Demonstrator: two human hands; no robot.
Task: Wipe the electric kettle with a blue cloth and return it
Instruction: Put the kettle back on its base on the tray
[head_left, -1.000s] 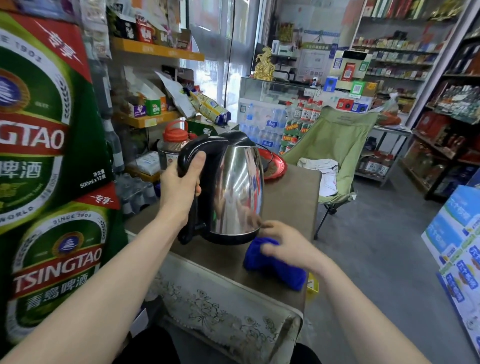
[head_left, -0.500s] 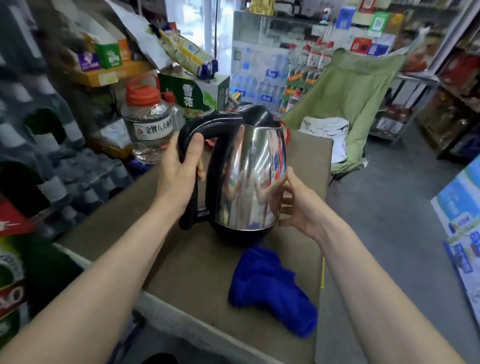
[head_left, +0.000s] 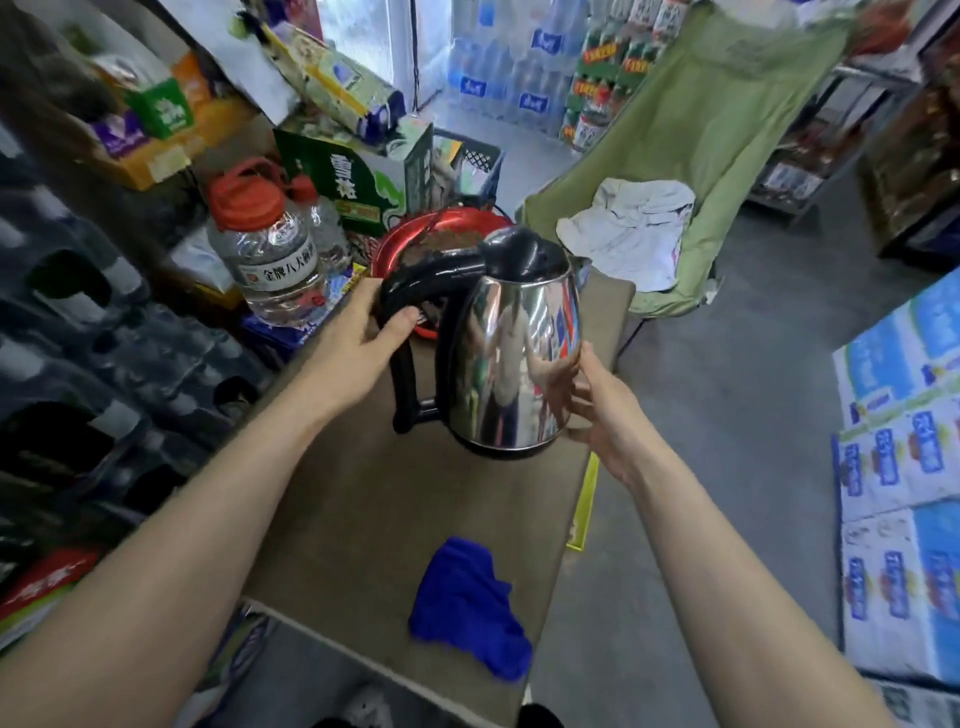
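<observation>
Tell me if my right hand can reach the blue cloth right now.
Probably yes. The right hand only rests open on the kettle, and the cloth lies bare on the table nearer you, nothing between them.

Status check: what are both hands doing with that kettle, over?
Left hand grips kettle handle. Right hand rests on kettle's steel side. Blue cloth lies on table, untouched. Red tray close behind kettle.
</observation>
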